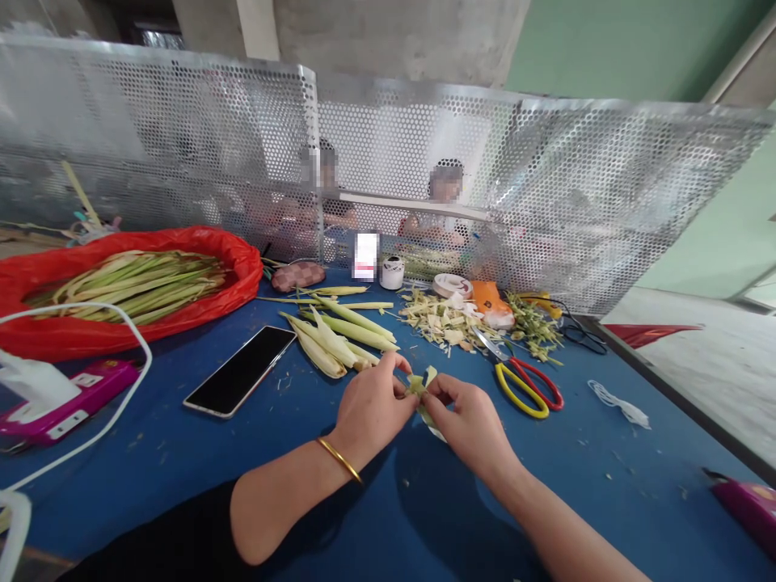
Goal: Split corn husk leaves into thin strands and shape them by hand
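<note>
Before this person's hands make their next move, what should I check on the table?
1. Grip on the pale-green husk piece: ok, left hand and right hand both pinch it.
2. Husk piece's full shape: cannot tell, the hands partly cover it.
3. Scissors set down: ok, lying to the right of the right hand.
4. Smartphone away from the hands: ok, lying to their left.
5. Tabletop free of scraps: not ok, a heap lies beyond the hands.

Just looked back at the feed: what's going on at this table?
A person's left hand and right hand pinch a small pale-green leafy piece above the blue table. Pale-green husks lie beyond the left hand. Red-and-yellow scissors rest beyond the right, beside a heap of cut scraps.
</note>
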Available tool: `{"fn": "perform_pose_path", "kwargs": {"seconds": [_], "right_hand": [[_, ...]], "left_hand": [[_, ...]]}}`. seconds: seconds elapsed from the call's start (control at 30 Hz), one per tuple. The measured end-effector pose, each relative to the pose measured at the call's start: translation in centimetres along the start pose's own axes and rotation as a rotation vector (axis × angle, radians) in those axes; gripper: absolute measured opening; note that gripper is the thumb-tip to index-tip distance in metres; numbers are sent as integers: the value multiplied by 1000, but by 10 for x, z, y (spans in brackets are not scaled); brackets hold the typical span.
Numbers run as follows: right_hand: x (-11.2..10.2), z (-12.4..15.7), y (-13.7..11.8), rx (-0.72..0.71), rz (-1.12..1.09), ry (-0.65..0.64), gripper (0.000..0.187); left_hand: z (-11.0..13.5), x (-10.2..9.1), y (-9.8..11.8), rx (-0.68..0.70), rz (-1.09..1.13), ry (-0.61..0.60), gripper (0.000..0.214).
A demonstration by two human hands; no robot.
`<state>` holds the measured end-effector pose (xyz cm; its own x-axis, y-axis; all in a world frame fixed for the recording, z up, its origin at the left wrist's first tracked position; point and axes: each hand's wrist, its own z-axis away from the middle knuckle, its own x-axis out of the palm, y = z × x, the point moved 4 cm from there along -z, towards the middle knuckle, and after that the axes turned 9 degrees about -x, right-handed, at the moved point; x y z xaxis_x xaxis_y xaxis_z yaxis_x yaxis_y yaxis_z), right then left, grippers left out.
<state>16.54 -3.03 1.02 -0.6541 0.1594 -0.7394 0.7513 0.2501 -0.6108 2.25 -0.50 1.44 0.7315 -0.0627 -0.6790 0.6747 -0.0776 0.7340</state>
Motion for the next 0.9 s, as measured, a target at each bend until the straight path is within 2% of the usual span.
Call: {"fn": "perform_pose_path", "kwargs": {"seconds": [0.13, 0.27, 0.37, 0.43, 0.53, 0.63, 0.7, 0.83, 0.9], "right_hand": [[-1, -1, 1, -48, -4, 8, 8], [-4, -3, 0, -112, 17, -19, 22], [-6, -4, -4, -146, 45, -76, 18], [-6, -5, -6, -151, 37, -103, 24], [-9, -6, -6, -158, -22, -46, 26], [-10, -7, -5, -162, -152, 19, 26], [-10, -7, -4, -144, -231, 31, 26], [-8, -7, -1, -79, -335, 66, 25], [-7, -7, -1, -61, -383, 86, 24]], "left_hand": [[0, 1, 0, 21, -8, -26, 42], [2, 3, 1, 66, -19, -78, 43], [4, 6, 5, 99, -54, -132, 53], [6, 7, 7, 117, -102, -155, 60], [7, 8, 9, 116, -134, -174, 67], [6, 9, 7, 87, -54, -207, 70], [5, 11, 5, 51, 47, -245, 66], [1, 19, -1, -23, 282, -414, 27], [1, 23, -5, -101, 398, -503, 16]]}}
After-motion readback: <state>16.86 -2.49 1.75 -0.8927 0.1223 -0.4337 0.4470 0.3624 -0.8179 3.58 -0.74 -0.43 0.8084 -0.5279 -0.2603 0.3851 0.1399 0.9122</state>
